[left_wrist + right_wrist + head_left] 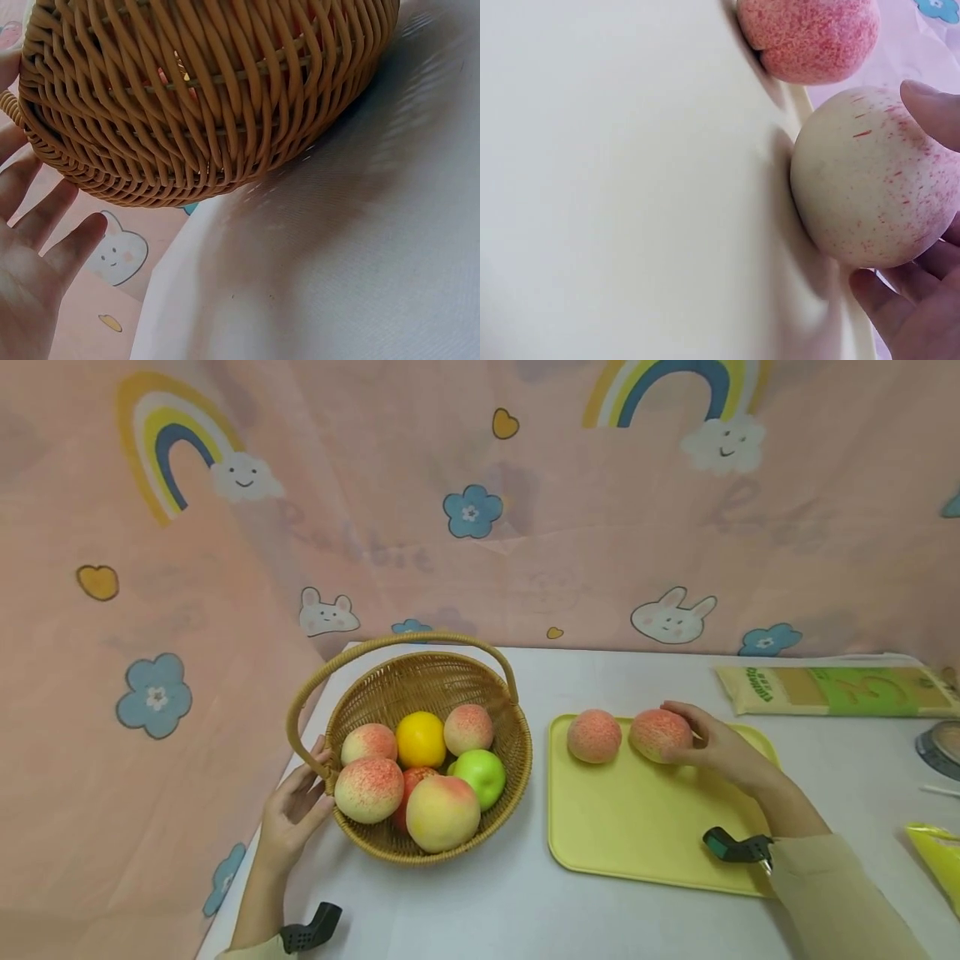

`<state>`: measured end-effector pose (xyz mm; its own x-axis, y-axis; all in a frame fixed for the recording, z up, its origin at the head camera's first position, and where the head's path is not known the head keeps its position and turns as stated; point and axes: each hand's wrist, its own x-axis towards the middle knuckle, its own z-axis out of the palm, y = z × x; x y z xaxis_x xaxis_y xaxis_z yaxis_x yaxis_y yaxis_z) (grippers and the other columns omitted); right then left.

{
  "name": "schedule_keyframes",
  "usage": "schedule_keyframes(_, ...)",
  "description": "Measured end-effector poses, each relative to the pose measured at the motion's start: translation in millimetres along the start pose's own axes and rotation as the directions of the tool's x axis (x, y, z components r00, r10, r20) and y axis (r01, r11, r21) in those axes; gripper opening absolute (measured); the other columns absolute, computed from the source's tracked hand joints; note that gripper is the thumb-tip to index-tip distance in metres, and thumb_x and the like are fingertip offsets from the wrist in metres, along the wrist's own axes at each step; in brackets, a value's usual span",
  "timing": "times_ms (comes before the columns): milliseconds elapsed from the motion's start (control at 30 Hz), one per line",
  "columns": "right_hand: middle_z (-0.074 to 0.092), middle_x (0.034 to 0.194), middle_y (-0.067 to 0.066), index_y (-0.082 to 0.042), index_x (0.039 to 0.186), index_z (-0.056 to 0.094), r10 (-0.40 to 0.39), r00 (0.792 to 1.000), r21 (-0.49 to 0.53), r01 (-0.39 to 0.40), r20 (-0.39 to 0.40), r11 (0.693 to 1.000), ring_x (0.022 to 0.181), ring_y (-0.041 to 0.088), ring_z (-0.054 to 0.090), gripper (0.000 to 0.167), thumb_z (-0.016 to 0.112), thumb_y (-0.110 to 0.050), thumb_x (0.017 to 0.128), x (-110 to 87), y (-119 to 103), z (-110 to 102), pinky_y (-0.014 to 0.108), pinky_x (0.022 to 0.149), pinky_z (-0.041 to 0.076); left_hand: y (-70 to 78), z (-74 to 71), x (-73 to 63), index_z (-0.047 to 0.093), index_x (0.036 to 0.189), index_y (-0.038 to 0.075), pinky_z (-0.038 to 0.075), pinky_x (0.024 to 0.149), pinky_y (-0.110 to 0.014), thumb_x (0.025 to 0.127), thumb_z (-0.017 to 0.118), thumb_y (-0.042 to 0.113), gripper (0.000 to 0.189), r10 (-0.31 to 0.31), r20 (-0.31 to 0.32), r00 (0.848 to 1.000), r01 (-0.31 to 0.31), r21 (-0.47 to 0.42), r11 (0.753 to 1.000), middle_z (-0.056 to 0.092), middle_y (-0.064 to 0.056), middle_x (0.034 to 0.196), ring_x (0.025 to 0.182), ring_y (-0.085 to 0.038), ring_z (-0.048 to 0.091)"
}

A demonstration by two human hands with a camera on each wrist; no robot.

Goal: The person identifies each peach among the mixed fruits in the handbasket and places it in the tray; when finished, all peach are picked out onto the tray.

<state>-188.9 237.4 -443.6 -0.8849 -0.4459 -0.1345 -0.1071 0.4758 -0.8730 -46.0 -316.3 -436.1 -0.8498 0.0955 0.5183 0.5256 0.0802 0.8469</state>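
At its left side, a wicker basket (pixel 517 777) with a tall handle has my left hand (pixel 288 818) against it, fingers at the foot of the handle. From the left wrist view, the fingers (pixel 46 221) of that hand look straight and spread beside the woven wall. Inside the basket lie several peaches (pixel 369 789), a yellow orange (pixel 421 740), a green apple (pixel 480 778) and a partly hidden red fruit (pixel 412 789). My right hand (pixel 712 747) grips a pink-speckled peach (pixel 870 180) between thumb and fingers, low over a yellow tray (pixel 622 827). Another peach (pixel 594 736) sits left of it.
A long tan-and-green packet (pixel 847 691) lies behind the tray to the right. By the right edge are a dark round object (pixel 941 750) and a yellow packet (pixel 937 860). A pink patterned cloth (pixel 487 577) hangs behind the white table (pixel 480 910).
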Motion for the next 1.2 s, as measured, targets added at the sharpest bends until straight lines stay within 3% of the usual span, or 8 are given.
schedule_keyframes(100, 0.018, 0.155, 0.024, -0.001, 0.15, 0.016, -0.007, 1.0, 0.038, 0.007, -0.015, 0.999, 0.139, 0.05, 0.015, 0.082, 0.067, -0.018, 0.088, -1.3, -4.6, -0.7, 0.066, 0.108, 0.018, -0.6, 0.2, 0.2, 0.035, 0.128, -0.026, 0.036, 0.108, -0.023, 0.079, 0.048, -0.023, 0.05, -0.005, -0.001, 1.0, 0.005, -0.002, 1.0, 0.022, -0.032, 0.15, 0.142, -0.02, 0.031)
schedule_keyframes(167, 0.014, 0.156, 0.023, -0.002, 0.15, 0.014, -0.025, 0.999, 0.033, 0.026, -0.032, 0.999, 0.139, 0.052, 0.012, 0.083, 0.066, -0.017, 0.088, -2.2, -9.7, -1.1, 0.066, 0.108, 0.015, -0.8, 0.1, -0.2, 0.036, 0.128, -0.025, 0.036, 0.108, -0.023, 0.079, 0.048, -0.023, 0.051, -0.011, -0.006, 1.0, 0.011, 0.001, 1.0, 0.022, -0.031, 0.151, 0.141, -0.02, 0.032)
schedule_keyframes(267, 0.017, 0.155, 0.024, -0.004, 0.151, 0.016, -0.083, 0.992, -0.016, 0.082, -0.093, 0.997, 0.14, 0.049, 0.014, 0.081, 0.067, -0.016, 0.088, -3.6, -18.8, -0.3, 0.036, 0.118, 0.02, -0.9, -0.1, -0.5, 0.036, 0.128, -0.024, 0.036, 0.108, -0.023, 0.079, 0.048, -0.022, 0.051, -0.018, -0.011, 1.0, 0.018, 0.011, 1.0, 0.023, -0.031, 0.151, 0.142, -0.021, 0.031)
schedule_keyframes(367, 0.024, 0.154, 0.021, -0.007, 0.15, 0.023, -0.142, 0.975, -0.052, 0.135, -0.169, 0.989, 0.145, 0.021, 0.022, 0.077, 0.067, -0.013, 0.088, -4.4, -30.1, 3.0, 0.003, 0.105, 0.023, -0.2, 0.2, -0.6, 0.037, 0.129, -0.024, 0.036, 0.108, -0.022, 0.079, 0.049, -0.022, 0.051, -0.033, -0.015, 0.999, 0.033, 0.023, 0.999, 0.023, -0.03, 0.151, 0.142, -0.02, 0.03)
schedule_keyframes(500, 0.032, 0.151, 0.018, -0.008, 0.147, 0.03, -0.226, 0.956, -0.023, 0.226, -0.189, 0.974, 0.131, -0.011, 0.031, 0.072, 0.067, -0.005, 0.086, -5.4, -50.1, 10.0, -0.001, 0.099, 0.027, -0.6, 0.1, -0.9, 0.037, 0.129, -0.023, 0.036, 0.108, -0.022, 0.079, 0.048, -0.022, 0.051, -0.03, -0.012, 0.999, 0.031, 0.024, 0.999, 0.022, -0.031, 0.151, 0.142, -0.021, 0.03)
schedule_keyframes(667, 0.037, 0.148, 0.016, -0.008, 0.145, 0.034, -0.308, 0.944, 0.052, 0.316, -0.12, 0.947, 0.129, -0.01, 0.035, 0.069, 0.067, -0.001, 0.084, -3.3, -78.7, 25.5, 0.003, 0.101, 0.03, -1.4, -0.5, -0.1, 0.037, 0.129, -0.024, 0.036, 0.108, -0.022, 0.079, 0.048, -0.023, 0.051, -0.028, -0.013, 1.0, 0.029, 0.023, 0.999, 0.023, -0.03, 0.151, 0.143, -0.021, 0.029)
schedule_keyframes(833, 0.039, 0.145, 0.022, -0.001, 0.142, 0.037, -0.428, 0.903, 0.087, 0.429, -0.03, 0.899, 0.131, -0.004, 0.038, 0.067, 0.068, 0.004, 0.082, 4.1, -110.2, 42.1, 0.008, 0.105, 0.031, -0.2, -0.8, 1.3, 0.038, 0.129, -0.022, 0.036, 0.109, -0.022, 0.08, 0.049, -0.022, 0.051, -0.05, -0.02, 0.999, 0.051, 0.024, 0.998, 0.025, -0.027, 0.152, 0.143, -0.02, 0.027)
schedule_keyframes(1200, 0.042, 0.147, 0.007, -0.01, 0.142, 0.04, -0.503, 0.841, 0.053, 0.503, 0.199, 0.862, 0.135, 0.019, 0.04, 0.068, 0.072, -0.009, 0.082, 35.4, -188.5, 76.9, 0.033, 0.112, 0.034, -2.4, -0.7, -0.4, 0.036, 0.129, -0.023, 0.036, 0.109, -0.024, 0.079, 0.049, -0.022, 0.052, -0.031, -0.013, 0.999, 0.031, 0.003, 0.999, 0.022, -0.027, 0.152, 0.142, -0.019, 0.031)
